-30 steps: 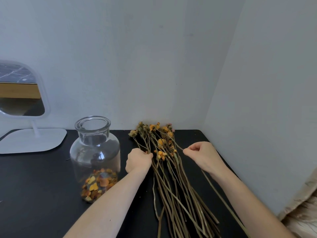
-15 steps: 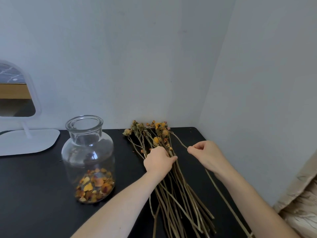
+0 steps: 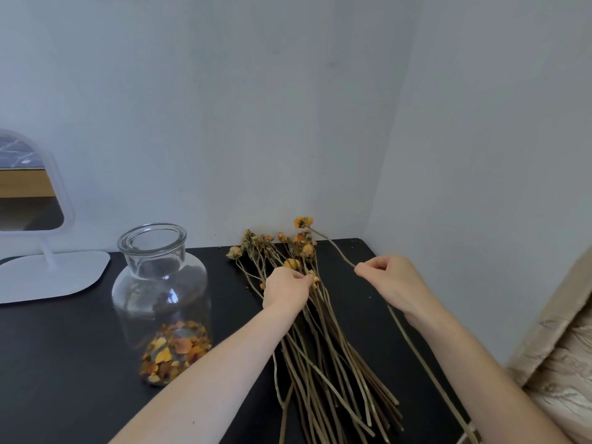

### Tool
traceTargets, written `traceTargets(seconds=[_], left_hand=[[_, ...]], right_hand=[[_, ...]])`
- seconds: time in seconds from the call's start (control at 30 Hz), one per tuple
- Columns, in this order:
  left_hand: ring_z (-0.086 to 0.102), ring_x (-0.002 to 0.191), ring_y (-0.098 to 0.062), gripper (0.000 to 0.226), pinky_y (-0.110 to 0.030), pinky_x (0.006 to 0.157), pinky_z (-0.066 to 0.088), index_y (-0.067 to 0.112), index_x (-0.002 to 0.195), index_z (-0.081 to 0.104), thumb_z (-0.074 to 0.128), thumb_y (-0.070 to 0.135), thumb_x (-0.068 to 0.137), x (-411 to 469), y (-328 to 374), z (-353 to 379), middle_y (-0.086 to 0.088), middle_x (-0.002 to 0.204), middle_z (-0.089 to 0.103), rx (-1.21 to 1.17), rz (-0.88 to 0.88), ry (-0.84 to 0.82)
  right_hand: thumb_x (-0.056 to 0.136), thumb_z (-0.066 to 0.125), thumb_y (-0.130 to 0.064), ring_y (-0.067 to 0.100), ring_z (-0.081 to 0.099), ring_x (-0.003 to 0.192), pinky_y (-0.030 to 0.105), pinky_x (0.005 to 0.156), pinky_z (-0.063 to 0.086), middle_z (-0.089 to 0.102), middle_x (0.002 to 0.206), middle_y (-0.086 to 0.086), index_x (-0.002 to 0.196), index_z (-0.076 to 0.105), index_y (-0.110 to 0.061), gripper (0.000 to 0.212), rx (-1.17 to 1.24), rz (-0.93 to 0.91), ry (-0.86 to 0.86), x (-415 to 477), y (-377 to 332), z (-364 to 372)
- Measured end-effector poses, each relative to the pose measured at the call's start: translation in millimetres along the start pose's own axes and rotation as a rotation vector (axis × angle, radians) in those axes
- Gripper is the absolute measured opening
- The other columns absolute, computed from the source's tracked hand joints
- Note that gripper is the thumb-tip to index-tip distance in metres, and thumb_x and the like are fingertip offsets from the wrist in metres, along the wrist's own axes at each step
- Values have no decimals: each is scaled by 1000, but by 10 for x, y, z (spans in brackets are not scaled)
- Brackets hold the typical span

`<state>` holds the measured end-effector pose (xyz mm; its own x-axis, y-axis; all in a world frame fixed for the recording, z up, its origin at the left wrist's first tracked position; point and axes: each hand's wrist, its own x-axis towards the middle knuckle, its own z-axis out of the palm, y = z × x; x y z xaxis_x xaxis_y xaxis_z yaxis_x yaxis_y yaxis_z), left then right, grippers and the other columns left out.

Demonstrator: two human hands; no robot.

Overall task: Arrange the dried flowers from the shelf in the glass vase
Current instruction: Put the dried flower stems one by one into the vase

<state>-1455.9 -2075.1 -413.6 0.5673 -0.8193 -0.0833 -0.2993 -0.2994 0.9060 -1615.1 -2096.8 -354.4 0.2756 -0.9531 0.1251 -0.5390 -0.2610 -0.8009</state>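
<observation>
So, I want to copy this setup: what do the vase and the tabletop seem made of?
The vase looks like clear glossy glass: the petals at its bottom show through the wall. The tabletop is smooth matte black, maybe painted wood or laminate; the look leaves that open.

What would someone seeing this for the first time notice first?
Most likely the bundle of dried flowers lying across the black table right of centre, with the left hand gripping it near the orange heads. Beside it, the right hand pinches a single stem, its bloom raised above the others near the wall corner. On the left stands the glass vase, open-mouthed, with dried petals at its bottom.
</observation>
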Motion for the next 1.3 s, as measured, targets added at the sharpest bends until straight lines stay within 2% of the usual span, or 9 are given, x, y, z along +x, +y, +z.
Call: traceTargets(seconds=[0.07,0.13,0.33,0.5,0.63,0.83,1.0,1.13,1.3], left_hand=[[48,61,-5,22,-26,64,44,18,71,68,60,29,89,-24,62,-27,13,67,53,-112,37,29],[52,67,-3,19,-27,70,41,20,77,70,60,31,89,-77,155,-85,15,70,57,-203,83,72],[56,88,-10,23,-25,77,38,16,97,71,55,31,91,-283,601,-477,1,95,65,-298,266,167],[52,77,1,16,-13,67,36,19,84,72,60,29,89,-532,1030,-1247,11,81,63,-347,460,306],[35,44,-3,17,-20,49,29,21,77,70,60,29,89,-716,1261,-2064,7,53,39,-305,597,477],[37,40,-1,18,-15,47,27,20,85,68,55,30,92,-745,1322,-2938,4,59,36,-255,641,693],[37,46,-6,17,-14,46,30,22,83,68,56,31,91,-617,1118,-3031,3,60,40,-217,635,707],[36,57,-11,16,-18,60,33,18,86,71,58,28,90,-458,800,-2852,2,58,33,-230,583,657],[30,53,-11,15,-12,46,26,17,83,74,66,30,84,-394,351,-2596,5,54,30,-122,508,516]], right_hand=[[86,59,-24,20,61,72,19,58,37,65,82,21,88,68,2,27,55,0,14,8,-43,-33],[88,58,-26,6,51,65,21,60,38,58,69,-1,91,67,-10,18,134,0,41,7,-93,-44],[91,55,-27,2,45,65,17,65,38,49,69,-9,113,61,-9,29,381,-88,178,102,-383,-36],[93,53,-24,5,44,58,18,61,40,48,63,-5,100,64,-12,18,511,-233,215,202,-993,-76],[94,51,-23,-1,43,45,10,49,40,46,58,-7,95,63,-12,16,584,-347,192,264,-1572,-50],[96,47,-18,10,37,52,19,51,33,40,59,-2,91,56,-10,13,647,-490,205,308,-2346,156],[96,45,-19,8,39,57,19,56,34,43,66,-4,91,52,-13,10,684,-532,211,317,-2682,296],[95,45,-16,10,39,58,22,58,34,43,67,-3,76,48,-21,20,689,-552,209,299,-2724,444],[95,42,-12,12,39,56,24,58,34,44,65,-1,73,43,-21,24,727,-566,216,271,-2692,549]])
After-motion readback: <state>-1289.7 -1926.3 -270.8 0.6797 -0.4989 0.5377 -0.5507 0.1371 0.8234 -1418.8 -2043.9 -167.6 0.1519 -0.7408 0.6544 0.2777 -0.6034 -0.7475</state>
